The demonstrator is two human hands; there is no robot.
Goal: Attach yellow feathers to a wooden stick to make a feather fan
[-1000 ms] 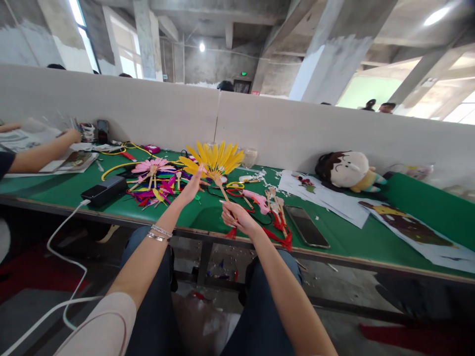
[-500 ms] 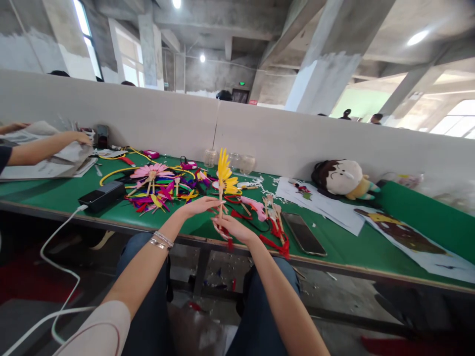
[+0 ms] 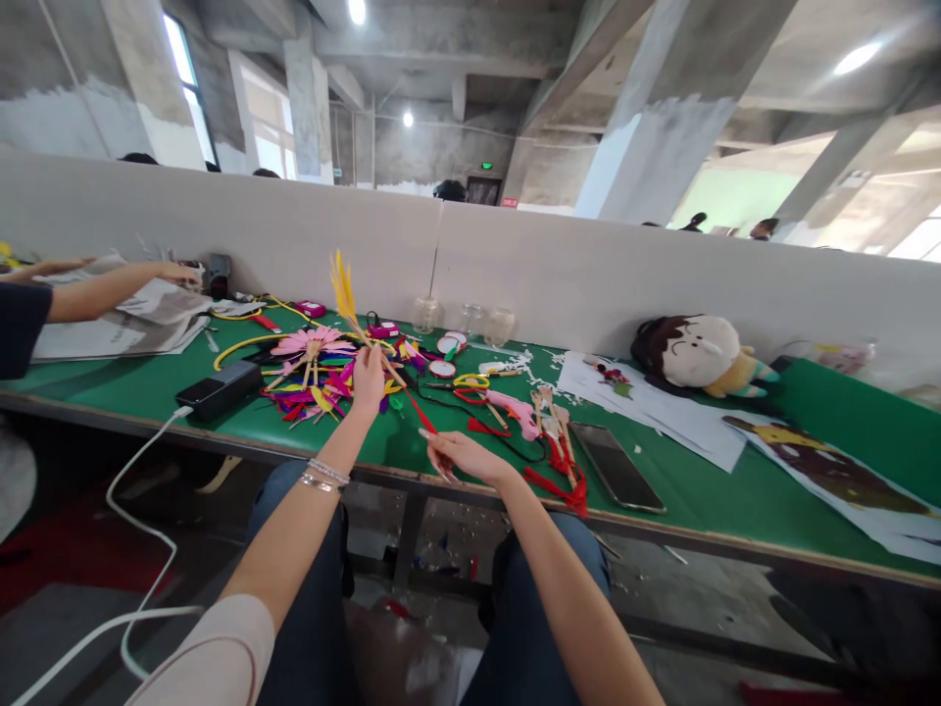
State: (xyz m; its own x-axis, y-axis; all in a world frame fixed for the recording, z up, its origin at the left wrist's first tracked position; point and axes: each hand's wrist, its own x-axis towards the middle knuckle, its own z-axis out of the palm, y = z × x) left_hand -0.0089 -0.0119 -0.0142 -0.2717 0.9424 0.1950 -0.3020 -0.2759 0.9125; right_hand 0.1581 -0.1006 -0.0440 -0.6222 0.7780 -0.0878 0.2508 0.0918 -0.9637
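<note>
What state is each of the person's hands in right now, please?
Left hand: closed, holding the stick of the yellow feather fan.
Right hand: fingertips at the red tassel; whether they grip it cannot be told.

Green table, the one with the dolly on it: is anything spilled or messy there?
Yes: white scraps lie scattered on the green table, left of the papers, like spilled litter. Colourful feathers lie further left in a jumble, pointing every way. The yellow fan in the left hand is edge-on, so I can't judge damage.

Head-worn view, forward and down across table (image 3: 735,515)
</note>
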